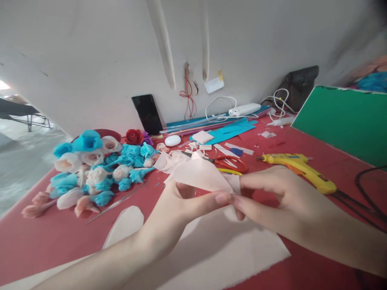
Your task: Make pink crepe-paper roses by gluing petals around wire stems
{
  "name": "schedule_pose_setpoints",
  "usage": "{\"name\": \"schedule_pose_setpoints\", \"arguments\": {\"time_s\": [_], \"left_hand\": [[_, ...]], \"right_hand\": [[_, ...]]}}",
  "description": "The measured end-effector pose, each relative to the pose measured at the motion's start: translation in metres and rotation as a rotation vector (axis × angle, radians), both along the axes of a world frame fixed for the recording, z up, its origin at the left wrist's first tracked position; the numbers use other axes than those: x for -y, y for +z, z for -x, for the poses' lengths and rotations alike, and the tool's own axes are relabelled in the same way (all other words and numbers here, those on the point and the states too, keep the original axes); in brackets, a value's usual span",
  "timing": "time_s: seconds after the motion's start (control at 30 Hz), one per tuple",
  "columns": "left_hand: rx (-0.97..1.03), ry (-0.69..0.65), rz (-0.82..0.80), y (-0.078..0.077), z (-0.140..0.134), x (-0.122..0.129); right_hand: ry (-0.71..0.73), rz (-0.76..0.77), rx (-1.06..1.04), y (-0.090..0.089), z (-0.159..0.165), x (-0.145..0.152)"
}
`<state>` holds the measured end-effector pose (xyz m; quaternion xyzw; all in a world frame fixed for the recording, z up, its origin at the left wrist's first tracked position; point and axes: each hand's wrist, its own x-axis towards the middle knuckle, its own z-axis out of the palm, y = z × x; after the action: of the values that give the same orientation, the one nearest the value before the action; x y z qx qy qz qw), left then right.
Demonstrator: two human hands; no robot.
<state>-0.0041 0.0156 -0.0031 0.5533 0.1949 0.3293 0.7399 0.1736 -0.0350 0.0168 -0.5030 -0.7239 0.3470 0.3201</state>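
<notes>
**Paper piece (201,175) grasped in both hands at one corner**

Location: raised at the centre of view, above a larger pale sheet (223,257) that lies on the red table (21,249). Condition: upper part bowed, near edge running down to a point at the thumbs. No tear is visible from this side.

Left hand (178,205): grasping the paper piece, thumb along the near edge, fingers mostly hidden behind it. Right hand (281,197): grasping the same corner, its thumb tip meeting the left one; how its fingers lie behind cannot be fully told.

Handling, in this inspector's judgement: the stock looks thin and liable to crease, so pressure should be light and confined to the fingertips. The bowed part is best left free of the palms. Both thumbs should work evenly; an uneven pull would probably skew the curve or split the edge.

Surroundings: just beyond the paper piece lie red-handled scissors (220,160) and paper scraps (223,150), a possible snag. To the right, a yellow glue gun (305,171) points its nozzle left; if hot, it warrants clearance. To the left sit blue, white and peach paper flowers (98,176), with thin rods (116,203) beside them.
</notes>
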Motion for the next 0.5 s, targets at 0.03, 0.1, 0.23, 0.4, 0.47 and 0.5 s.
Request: {"name": "schedule_pose_setpoints", "arguments": {"time_s": [0.03,0.1,0.23,0.4,0.47,0.5], "left_hand": [[-0.007,0.007,0.008,-0.0005,-0.0001,0.0001],[-0.019,0.015,0.024,-0.0002,-0.0009,0.0006],[-0.042,0.017,0.048,0.0020,-0.0032,0.0004],[-0.126,0.038,0.115,-0.0013,-0.0013,-0.0016],[-0.113,0.073,0.079,-0.0027,0.0001,-0.0020],[-0.100,0.073,0.068,-0.0027,0.0005,-0.0020]], "right_hand": [[0.004,-0.009,0.006,-0.0001,0.0001,-0.0002],[0.004,-0.024,0.034,-0.0008,0.0001,-0.0002],[0.003,-0.008,0.071,-0.0017,-0.0008,0.0003],[0.029,0.127,0.000,0.0019,-0.0034,-0.0030],[0.047,0.190,0.005,0.0042,-0.0062,-0.0049],[0.060,0.216,0.020,0.0054,-0.0081,-0.0056]]}}
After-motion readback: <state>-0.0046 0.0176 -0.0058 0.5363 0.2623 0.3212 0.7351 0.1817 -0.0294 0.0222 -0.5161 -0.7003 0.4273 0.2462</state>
